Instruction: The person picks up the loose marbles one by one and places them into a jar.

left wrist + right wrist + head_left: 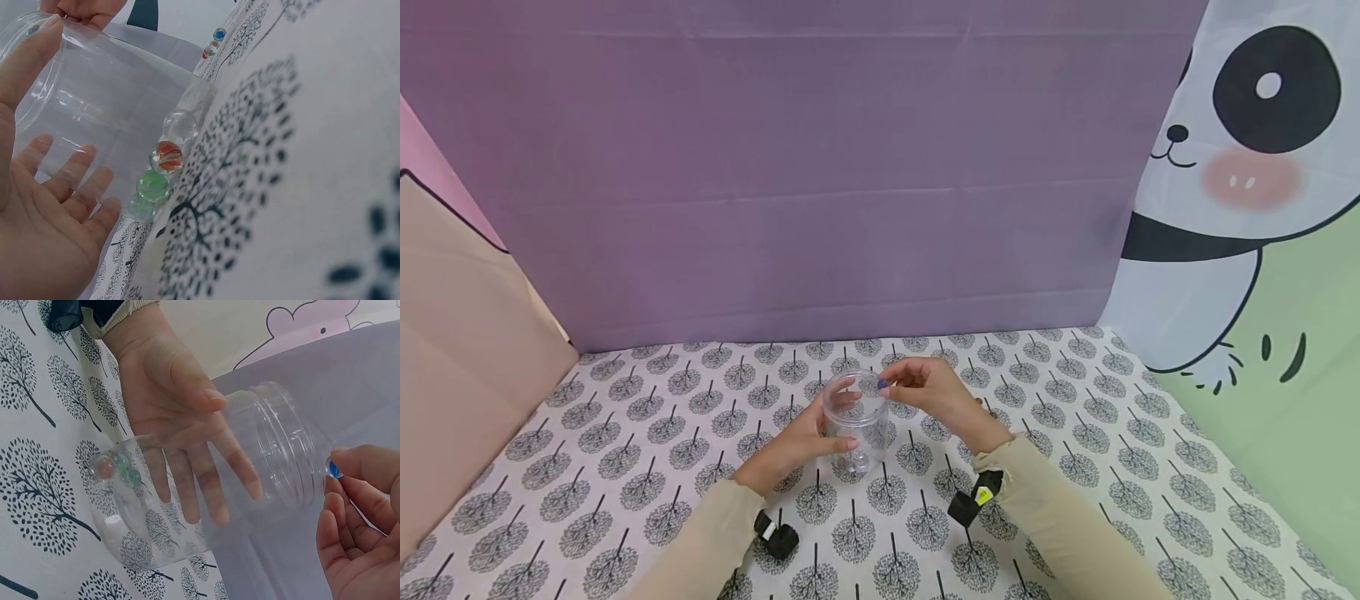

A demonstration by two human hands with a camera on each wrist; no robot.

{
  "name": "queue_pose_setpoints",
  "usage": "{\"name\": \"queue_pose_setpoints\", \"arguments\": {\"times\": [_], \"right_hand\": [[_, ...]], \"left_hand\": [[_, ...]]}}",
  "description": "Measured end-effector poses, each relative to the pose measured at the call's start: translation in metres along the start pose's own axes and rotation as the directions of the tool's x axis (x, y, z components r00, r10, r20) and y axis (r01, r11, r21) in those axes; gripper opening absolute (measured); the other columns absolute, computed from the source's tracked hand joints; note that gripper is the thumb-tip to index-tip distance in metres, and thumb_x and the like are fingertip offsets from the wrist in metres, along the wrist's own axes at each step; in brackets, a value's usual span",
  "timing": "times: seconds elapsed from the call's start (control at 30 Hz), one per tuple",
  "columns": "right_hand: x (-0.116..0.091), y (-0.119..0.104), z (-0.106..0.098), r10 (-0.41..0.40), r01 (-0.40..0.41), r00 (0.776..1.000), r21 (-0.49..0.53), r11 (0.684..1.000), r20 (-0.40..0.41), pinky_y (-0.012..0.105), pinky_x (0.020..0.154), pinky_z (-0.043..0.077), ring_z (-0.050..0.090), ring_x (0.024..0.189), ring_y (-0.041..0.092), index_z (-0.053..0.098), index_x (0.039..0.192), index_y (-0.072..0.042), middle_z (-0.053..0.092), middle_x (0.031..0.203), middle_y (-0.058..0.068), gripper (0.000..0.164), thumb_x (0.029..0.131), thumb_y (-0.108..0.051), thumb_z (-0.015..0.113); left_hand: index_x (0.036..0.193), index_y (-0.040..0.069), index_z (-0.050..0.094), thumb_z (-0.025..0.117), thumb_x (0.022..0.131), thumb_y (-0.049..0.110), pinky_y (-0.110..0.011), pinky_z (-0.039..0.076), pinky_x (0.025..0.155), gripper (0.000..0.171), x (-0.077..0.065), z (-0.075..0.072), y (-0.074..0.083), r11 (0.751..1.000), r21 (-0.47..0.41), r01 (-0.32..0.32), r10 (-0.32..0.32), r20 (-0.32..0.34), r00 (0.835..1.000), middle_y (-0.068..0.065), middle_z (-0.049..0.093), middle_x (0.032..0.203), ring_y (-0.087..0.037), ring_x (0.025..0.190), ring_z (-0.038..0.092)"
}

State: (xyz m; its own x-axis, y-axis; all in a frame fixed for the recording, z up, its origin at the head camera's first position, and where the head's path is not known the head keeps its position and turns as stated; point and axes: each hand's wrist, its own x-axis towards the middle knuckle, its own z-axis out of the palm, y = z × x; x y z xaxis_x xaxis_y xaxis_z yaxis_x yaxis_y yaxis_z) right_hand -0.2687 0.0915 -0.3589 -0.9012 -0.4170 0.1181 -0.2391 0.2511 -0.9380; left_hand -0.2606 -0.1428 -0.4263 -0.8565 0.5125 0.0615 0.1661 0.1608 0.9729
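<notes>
A clear jar [867,423] stands upright on the patterned cloth, its mouth uncovered. My left hand [805,435] holds it from the left side, fingers around the back and thumb toward the front. Inside, at the bottom, several glass marbles lie together: a green marble [152,185], one with orange swirls [167,156] and a clear one [180,126]. Between thumb and fingertips my right hand [928,390] pinches a blue marble [335,467], close beside the jar's rim [294,447].
Several more marbles [219,34] lie on the cloth beyond the jar, partly behind my right wrist in the head view. The tree-print cloth [662,500] covers the table. A purple curtain [820,183] hangs along the back, and a panda print [1240,125] is at the right.
</notes>
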Motion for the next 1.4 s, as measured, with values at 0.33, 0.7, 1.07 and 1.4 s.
{"name": "queue_pose_setpoints", "arguments": {"times": [0.33, 0.7, 1.07, 1.4], "right_hand": [[0.001, 0.003, 0.001, -0.030, 0.030, 1.000, 0.014, 0.999, 0.003, 0.020, 0.068, 0.051, 0.058, 0.075, 0.011, 0.065, 0.108, 0.002, 0.066, 0.085, 0.000, 0.025, 0.084, -0.006, 0.067], [-0.002, 0.002, 0.002, -0.006, 0.006, 1.000, 0.019, 1.000, 0.001, 0.023, 0.072, 0.052, 0.060, 0.083, 0.024, 0.066, 0.107, -0.003, 0.067, 0.090, 0.001, 0.024, 0.084, -0.009, 0.067], [-0.004, 0.003, 0.002, 0.011, -0.011, 1.000, 0.043, 0.999, 0.004, 0.030, 0.080, 0.052, 0.058, 0.081, 0.013, 0.066, 0.109, -0.006, 0.066, 0.095, 0.008, 0.024, 0.085, -0.012, 0.067], [-0.011, 0.007, -0.004, 0.032, -0.031, 0.999, 0.079, 0.996, -0.019, 0.045, 0.091, 0.050, 0.061, 0.090, 0.017, 0.066, 0.108, -0.007, 0.068, 0.103, 0.007, 0.024, 0.086, -0.016, 0.067]], "left_hand": [[0.151, 0.026, 0.014, 0.073, 0.081, 0.016, -0.062, 0.022, 0.111, 0.092, -0.001, 0.000, 0.001, 1.000, 0.011, -0.013, 0.013, 0.011, 1.000, -0.008, 0.028, 0.154, -0.034, 0.142, 0.025], [0.150, 0.028, 0.014, 0.072, 0.081, 0.013, -0.062, 0.024, 0.111, 0.092, -0.001, 0.002, 0.003, 1.000, 0.007, 0.005, -0.005, 0.003, 1.000, -0.008, 0.028, 0.155, -0.035, 0.140, 0.028], [0.150, 0.026, 0.015, 0.072, 0.081, 0.015, -0.064, 0.027, 0.108, 0.091, -0.001, 0.000, 0.001, 1.000, 0.014, -0.014, 0.014, 0.008, 1.000, -0.011, 0.028, 0.154, -0.039, 0.136, 0.032], [0.150, 0.030, 0.014, 0.072, 0.081, 0.013, -0.062, 0.022, 0.112, 0.092, -0.001, 0.001, 0.004, 1.000, -0.012, 0.014, -0.014, 0.004, 1.000, -0.005, 0.028, 0.154, -0.034, 0.140, 0.027]]}}
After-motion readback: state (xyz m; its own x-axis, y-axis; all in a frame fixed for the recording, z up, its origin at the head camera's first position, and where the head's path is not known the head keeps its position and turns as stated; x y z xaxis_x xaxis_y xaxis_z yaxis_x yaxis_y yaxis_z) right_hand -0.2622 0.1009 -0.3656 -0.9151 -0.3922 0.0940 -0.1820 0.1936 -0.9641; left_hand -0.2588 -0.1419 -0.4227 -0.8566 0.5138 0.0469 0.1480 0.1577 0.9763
